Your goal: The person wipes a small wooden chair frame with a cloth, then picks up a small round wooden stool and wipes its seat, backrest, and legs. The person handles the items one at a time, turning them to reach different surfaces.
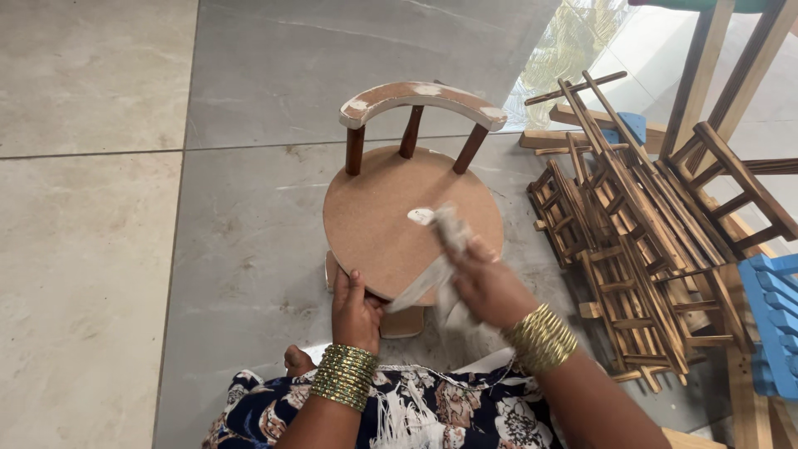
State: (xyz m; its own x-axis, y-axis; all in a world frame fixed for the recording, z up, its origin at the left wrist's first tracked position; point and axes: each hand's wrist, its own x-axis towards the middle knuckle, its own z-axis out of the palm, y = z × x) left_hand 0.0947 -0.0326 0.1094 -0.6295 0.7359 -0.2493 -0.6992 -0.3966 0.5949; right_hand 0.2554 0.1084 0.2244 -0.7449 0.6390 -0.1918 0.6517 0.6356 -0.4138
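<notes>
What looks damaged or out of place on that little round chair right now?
The curved backrest of the small chair has pale worn patches along its top where the brown finish is gone. To its right, small wooden frames lie in a tangled heap rather than stacked. The right hand holds a cloth on the seat.

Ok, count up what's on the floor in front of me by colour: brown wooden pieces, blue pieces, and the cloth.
Brown round-seat chair: 1
Brown slatted-frame pile: 1 heap, single frames too tangled to count
Blue slatted pieces: 2, one large, one small
Pale cloth, in right hand: 1
Total: 5
</notes>
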